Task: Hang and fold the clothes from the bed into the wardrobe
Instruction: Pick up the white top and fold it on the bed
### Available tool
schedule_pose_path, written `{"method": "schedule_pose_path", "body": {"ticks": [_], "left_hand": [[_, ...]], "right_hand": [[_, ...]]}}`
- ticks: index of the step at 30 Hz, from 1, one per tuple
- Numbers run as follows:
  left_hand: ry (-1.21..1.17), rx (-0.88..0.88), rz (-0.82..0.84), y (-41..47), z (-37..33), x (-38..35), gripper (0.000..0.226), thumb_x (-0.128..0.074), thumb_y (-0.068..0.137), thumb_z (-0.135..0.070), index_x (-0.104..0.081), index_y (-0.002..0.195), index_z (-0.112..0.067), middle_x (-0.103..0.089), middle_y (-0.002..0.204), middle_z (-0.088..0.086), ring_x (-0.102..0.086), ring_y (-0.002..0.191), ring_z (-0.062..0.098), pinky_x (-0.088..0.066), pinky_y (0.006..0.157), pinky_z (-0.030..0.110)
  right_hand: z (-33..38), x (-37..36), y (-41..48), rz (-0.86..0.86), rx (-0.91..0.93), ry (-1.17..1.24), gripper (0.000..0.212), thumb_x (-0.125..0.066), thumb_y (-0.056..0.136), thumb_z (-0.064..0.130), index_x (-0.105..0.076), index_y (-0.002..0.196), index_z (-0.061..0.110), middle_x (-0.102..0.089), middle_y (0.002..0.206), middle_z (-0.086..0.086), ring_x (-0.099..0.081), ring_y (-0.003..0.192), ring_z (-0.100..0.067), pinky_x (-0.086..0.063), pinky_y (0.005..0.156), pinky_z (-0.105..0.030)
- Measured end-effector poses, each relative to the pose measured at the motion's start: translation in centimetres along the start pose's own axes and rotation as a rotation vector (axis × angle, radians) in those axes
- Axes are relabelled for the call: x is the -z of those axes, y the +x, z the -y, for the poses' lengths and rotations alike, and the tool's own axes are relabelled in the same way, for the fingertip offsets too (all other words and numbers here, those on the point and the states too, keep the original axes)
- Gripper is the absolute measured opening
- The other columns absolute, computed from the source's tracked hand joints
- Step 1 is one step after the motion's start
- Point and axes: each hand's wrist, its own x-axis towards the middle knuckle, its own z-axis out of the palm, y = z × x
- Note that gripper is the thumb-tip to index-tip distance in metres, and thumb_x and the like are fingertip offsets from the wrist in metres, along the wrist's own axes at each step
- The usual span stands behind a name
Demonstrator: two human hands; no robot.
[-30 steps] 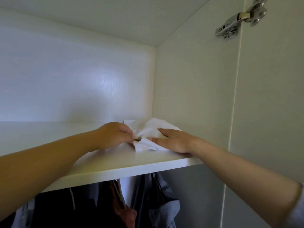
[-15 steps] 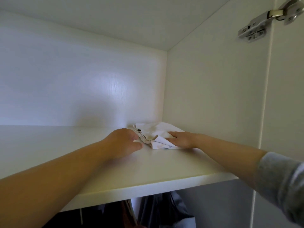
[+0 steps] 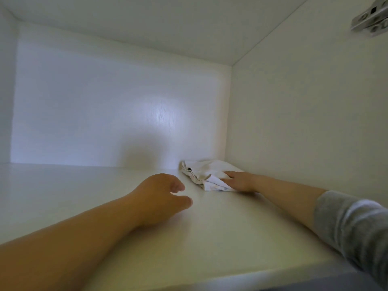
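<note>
The folded garment (image 3: 207, 171) reads white, with a creamier, off-white band along its folded edge and one tiny dark speck near the far corner. Its near corner carries a faint bluish tint. The shelf (image 3: 84, 196) beneath is plain off-white, no pattern. The back panel (image 3: 105, 112) glows a cool bluish white, with fine wood grain showing in the bright patch. The side panel (image 3: 304, 122) sits a warmer cream. The sleeve (image 3: 352, 225) is heather grey with a paler streak, and the hinge (image 3: 371, 19) is dull silver.

white wardrobe shelf (image 3: 220, 238) | folded white garment (image 3: 206, 172) lying in back right corner
</note>
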Motion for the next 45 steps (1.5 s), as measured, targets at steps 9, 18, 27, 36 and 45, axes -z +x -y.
{"method": "schedule_pose_path", "body": {"ticks": [9, 18, 27, 36, 45], "left_hand": [[0.042, -0.018, -0.005, 0.0, 0.3, 0.0, 0.042, -0.064, 0.082, -0.049, -0.057, 0.122, -0.035, -0.055, 0.118, -0.019, -0.052, 0.108, 0.002, -0.039, 0.093, 0.019], [0.052, -0.023, -0.009, -0.1, 0.3, -0.2, 0.042, -0.064, 0.083, -0.047, -0.057, 0.123, -0.034, -0.054, 0.113, -0.019, -0.052, 0.104, 0.001, -0.037, 0.088, 0.016], [0.050, -0.008, 0.001, -0.1, 0.2, 0.2, 0.040, -0.064, 0.084, -0.045, -0.058, 0.121, -0.030, -0.055, 0.114, -0.017, -0.054, 0.106, 0.003, -0.040, 0.090, 0.019], [0.104, -0.012, 0.000, -0.4, -1.1, 0.7, 0.021, -0.061, 0.088, -0.036, -0.056, 0.103, -0.023, -0.054, 0.105, -0.002, -0.052, 0.097, 0.014, -0.038, 0.079, 0.022], [-0.270, -0.144, -0.096, -5.0, -3.9, 2.5, 0.041, -0.072, 0.082, -0.033, -0.062, 0.119, -0.020, -0.060, 0.119, -0.006, -0.060, 0.108, 0.014, -0.042, 0.083, 0.020]], "right_hand": [[0.0, -0.3, 3.3, -0.005, 0.009, -0.002, 0.073, -0.028, 0.096, 0.065, -0.011, 0.156, 0.027, -0.014, 0.163, -0.001, -0.018, 0.148, -0.022, -0.014, 0.120, -0.039], [-0.2, -0.7, 4.0, -0.045, 0.026, 0.010, 0.074, -0.029, 0.094, 0.067, -0.015, 0.156, 0.028, -0.017, 0.162, 0.000, -0.020, 0.148, -0.022, -0.016, 0.120, -0.039], [-0.2, -0.6, 2.2, -0.120, -0.006, 0.140, 0.082, -0.040, 0.089, 0.071, -0.021, 0.154, 0.025, -0.020, 0.162, 0.000, -0.023, 0.147, -0.022, -0.021, 0.119, -0.037], [2.9, 3.6, -11.1, -0.275, 0.200, 0.411, 0.079, -0.068, 0.082, 0.054, -0.034, 0.149, 0.028, -0.037, 0.153, 0.003, -0.037, 0.139, -0.015, -0.031, 0.101, -0.022], [6.0, 1.2, -24.1, -0.626, 0.217, 0.819, 0.044, -0.071, 0.085, 0.037, -0.059, 0.126, 0.025, -0.063, 0.119, 0.007, -0.063, 0.101, -0.002, -0.049, 0.082, -0.016]]}}
